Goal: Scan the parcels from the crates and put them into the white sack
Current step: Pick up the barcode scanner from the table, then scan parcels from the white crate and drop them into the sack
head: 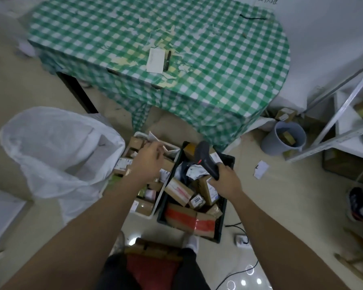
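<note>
Two crates of parcels stand on the floor before me: a white crate (154, 208) on the left and a black crate (222, 218) on the right, both full of brown cardboard parcels (179, 190). My right hand (225, 180) grips a dark handheld scanner (204, 159) over the black crate. Over the white crate, my left hand (148, 162) hovers with fingers loosely curled; whether it holds a parcel is hidden. The white sack (50, 151) stands open to the left of the crates.
A table with a green checked cloth (218, 70) stands behind the crates, with a white card (155, 60) and a pen on it. A grey bucket (283, 139) and a white shelf frame (344, 122) are at the right. Cables and a power strip (242, 240) lie on the floor.
</note>
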A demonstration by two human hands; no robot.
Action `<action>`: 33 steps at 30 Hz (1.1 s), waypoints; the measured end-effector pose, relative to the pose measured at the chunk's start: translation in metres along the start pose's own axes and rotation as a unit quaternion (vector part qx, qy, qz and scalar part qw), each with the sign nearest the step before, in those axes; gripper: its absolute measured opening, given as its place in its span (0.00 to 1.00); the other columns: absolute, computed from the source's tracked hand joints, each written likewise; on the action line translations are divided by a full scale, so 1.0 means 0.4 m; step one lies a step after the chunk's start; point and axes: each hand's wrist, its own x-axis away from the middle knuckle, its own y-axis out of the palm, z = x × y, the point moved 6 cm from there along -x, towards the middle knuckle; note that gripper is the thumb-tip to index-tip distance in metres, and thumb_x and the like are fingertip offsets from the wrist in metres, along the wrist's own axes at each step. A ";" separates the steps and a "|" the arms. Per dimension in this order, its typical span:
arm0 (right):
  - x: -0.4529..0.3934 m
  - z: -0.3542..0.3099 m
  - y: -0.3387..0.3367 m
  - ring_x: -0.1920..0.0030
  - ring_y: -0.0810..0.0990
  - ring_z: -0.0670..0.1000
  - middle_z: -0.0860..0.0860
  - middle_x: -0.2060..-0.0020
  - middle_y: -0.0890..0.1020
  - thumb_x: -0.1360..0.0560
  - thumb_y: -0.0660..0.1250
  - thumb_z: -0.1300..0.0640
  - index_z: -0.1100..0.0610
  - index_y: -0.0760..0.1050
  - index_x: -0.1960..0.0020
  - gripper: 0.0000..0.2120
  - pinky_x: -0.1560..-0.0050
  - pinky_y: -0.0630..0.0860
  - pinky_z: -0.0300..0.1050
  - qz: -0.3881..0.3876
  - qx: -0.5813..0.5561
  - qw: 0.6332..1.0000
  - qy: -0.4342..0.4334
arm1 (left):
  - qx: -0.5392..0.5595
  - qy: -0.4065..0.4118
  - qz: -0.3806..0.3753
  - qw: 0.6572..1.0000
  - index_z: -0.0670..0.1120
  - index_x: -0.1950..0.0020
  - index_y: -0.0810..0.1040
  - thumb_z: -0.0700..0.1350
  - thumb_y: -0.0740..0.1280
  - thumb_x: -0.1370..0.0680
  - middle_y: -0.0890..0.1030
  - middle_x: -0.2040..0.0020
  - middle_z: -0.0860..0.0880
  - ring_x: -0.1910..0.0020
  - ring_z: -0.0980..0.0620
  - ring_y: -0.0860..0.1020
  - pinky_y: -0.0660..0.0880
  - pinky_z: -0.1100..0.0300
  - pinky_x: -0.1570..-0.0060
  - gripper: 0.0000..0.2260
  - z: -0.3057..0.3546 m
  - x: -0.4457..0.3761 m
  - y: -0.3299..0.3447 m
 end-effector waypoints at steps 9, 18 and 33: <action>0.052 -0.241 0.270 0.49 0.76 0.61 0.58 0.46 0.73 0.27 0.69 0.46 0.58 0.62 0.38 0.26 0.54 0.75 0.53 -0.063 0.007 0.998 0.014 | -0.020 -0.087 -0.058 0.994 0.45 0.39 0.75 0.42 0.61 0.22 0.78 0.46 0.43 0.48 0.43 0.77 0.74 0.49 0.48 0.11 -0.330 0.123 -0.072; 0.040 -0.392 0.465 0.52 0.79 0.57 0.55 0.50 0.78 0.23 0.64 0.45 0.57 0.67 0.44 0.18 0.58 0.76 0.50 -0.072 0.018 0.997 -0.009 | -0.022 -0.149 -0.073 0.986 0.43 0.38 0.76 0.40 0.61 0.22 0.78 0.42 0.41 0.46 0.40 0.77 0.75 0.46 0.46 0.13 -0.554 0.205 -0.056; -0.402 -0.328 0.691 0.51 0.76 0.52 0.52 0.51 0.78 0.25 0.68 0.54 0.59 0.72 0.40 0.16 0.52 0.70 0.44 0.032 -0.193 0.980 0.031 | 0.029 -0.204 -0.105 0.973 0.44 0.22 0.53 0.67 0.69 0.31 0.58 0.24 0.38 0.26 0.38 0.58 0.60 0.44 0.30 0.48 -0.845 -0.049 0.362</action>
